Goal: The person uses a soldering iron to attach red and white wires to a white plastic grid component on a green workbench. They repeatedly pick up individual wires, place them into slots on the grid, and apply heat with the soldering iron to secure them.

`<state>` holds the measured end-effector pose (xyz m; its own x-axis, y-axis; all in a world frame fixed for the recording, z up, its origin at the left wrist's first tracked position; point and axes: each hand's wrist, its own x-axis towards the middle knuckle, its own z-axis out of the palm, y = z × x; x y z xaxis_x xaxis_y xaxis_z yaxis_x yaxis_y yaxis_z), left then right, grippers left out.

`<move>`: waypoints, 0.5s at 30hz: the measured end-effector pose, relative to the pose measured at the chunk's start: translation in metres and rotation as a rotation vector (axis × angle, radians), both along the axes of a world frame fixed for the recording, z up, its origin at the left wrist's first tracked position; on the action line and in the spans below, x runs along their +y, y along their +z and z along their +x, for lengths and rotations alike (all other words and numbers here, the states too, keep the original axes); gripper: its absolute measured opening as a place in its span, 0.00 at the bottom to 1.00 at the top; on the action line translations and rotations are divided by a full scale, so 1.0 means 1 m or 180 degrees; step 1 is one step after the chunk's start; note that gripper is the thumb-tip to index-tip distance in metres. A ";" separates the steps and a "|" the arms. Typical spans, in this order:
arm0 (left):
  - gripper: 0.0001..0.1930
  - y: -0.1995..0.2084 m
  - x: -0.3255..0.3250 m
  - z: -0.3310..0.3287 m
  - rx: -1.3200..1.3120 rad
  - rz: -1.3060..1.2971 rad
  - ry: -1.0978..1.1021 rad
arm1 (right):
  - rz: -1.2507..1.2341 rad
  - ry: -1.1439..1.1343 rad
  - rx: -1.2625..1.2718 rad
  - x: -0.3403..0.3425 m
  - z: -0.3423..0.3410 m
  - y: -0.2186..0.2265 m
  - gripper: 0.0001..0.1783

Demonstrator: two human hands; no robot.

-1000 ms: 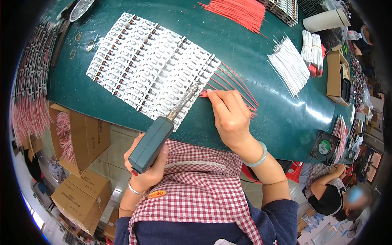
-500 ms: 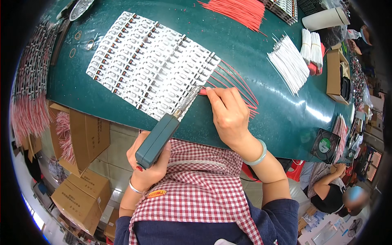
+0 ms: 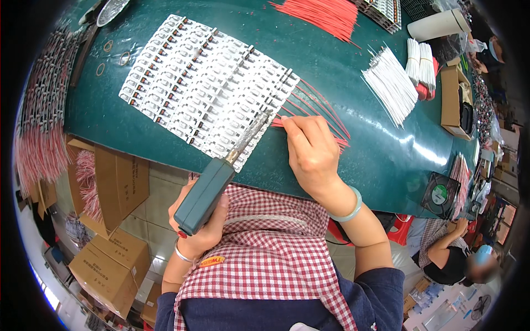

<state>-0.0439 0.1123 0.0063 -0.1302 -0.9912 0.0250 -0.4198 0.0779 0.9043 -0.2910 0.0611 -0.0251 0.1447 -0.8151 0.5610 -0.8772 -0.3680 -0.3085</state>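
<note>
On the tabletop [image 3: 381, 171], component panel [image 3: 204, 88] lies left of loose wires [image 3: 277, 122]; fan [image 3: 440, 193] at far right; cartons [image 3: 113, 270] below, left

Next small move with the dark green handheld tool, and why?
I'd probably ease the long metal tip of the tool toward the thin red wires that the right hand pinches beside the white, component-lined panel: the left hand holds the tool with its tip over that panel's right edge, close to the wires, though contact is unclear.

The left hand [image 3: 208, 236] grips a dark-green, boxy-handled metal-tipped tool [image 3: 204, 196]. The right hand [image 3: 314, 157] pinches thin red wires [image 3: 277, 122] beside gridded white plastic parts [image 3: 190, 91].
</note>
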 end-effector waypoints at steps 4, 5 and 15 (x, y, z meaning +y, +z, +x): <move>0.14 0.002 0.000 0.001 -0.0019 -0.0025 -0.0003 | 0.0009 0.0091 -0.0092 0.007 0.002 0.002 0.18; 0.14 0.002 0.000 0.001 -0.0025 -0.0024 -0.0011 | 0.0046 0.0114 -0.0110 0.009 0.003 0.002 0.18; 0.12 0.007 -0.005 -0.001 -0.0194 -0.0160 -0.0209 | 0.0039 0.0107 -0.0003 0.007 0.006 0.001 0.18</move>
